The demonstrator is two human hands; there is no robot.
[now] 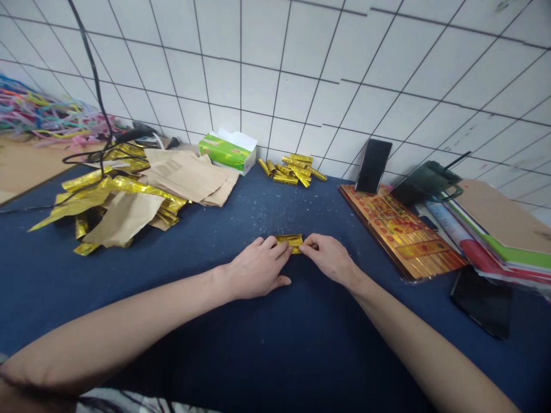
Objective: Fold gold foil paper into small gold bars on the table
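A small piece of gold foil paper, partly rolled, lies on the dark blue table in front of me. My left hand rests over its left end, fingers stretched flat on the foil and thumb held apart. At the right end, my right hand pinches the foil edge between thumb and forefinger. The foil's left part is hidden under my left fingers. Beyond my hands, close to the wall, is a small pile of finished-looking gold foil rolls.
To the left lie gold foil sheets, brown paper and a black cable. A green tissue box stands by the tiled wall. On the right, a phone leans upright on an orange-gold packet, beside a dark mug and stacked papers.
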